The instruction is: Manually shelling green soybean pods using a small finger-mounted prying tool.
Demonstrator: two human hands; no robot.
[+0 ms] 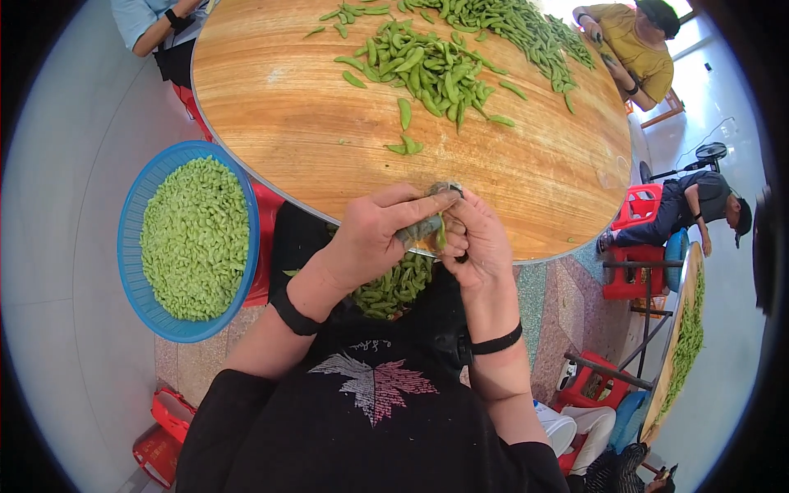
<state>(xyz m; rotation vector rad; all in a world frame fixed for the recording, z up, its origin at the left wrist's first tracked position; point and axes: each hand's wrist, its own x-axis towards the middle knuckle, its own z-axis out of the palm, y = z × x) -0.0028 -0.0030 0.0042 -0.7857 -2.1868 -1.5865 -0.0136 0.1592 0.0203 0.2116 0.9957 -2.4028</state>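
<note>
My left hand and my right hand meet at the near edge of the round wooden table, fingers closed together. A green edamame pod shows between them, partly covered by the fingers. Greyish coverings wrap some fingertips. Below my hands, more pods lie in my lap, partly hidden by my wrists. Farther up the tabletop sits a loose heap of edamame pods, with a few strays on its near side. At my left, a blue basket is filled with shelled green beans.
A larger pod pile spreads across the table's far side. Other people sit at the far left, at the far right in yellow, and by a second table with pods. Red plastic stools and a fan stand to the right.
</note>
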